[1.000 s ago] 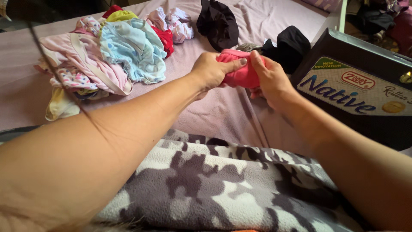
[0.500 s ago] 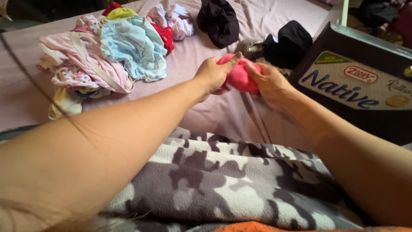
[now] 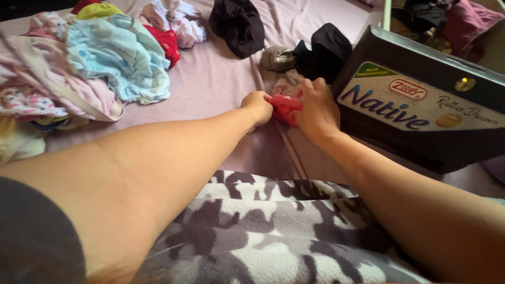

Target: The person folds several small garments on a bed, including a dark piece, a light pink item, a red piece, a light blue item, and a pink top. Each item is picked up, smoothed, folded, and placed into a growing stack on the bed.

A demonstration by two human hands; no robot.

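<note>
Both hands pinch a small pink-red garment (image 3: 284, 108) on the mauve bedsheet (image 3: 221, 84). The left hand (image 3: 259, 108), closed in a fist, grips its edge at 9 o'clock; the right hand (image 3: 316, 108) curls over it from 3 o'clock, just beside the black drawer box (image 3: 421, 105).

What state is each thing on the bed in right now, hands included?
Pink garment: bunched small, pressed between both hands.
Left hand: closed on the pink garment.
Right hand: closed over the pink garment.
Pile of light clothes: loose, unfolded heap.
Black garment: crumpled, lying apart.
Black folded clothes: folded and set by the box.
Dark box: shut, lying on the bed.
Camouflage blanket: spread over the lap.
</note>
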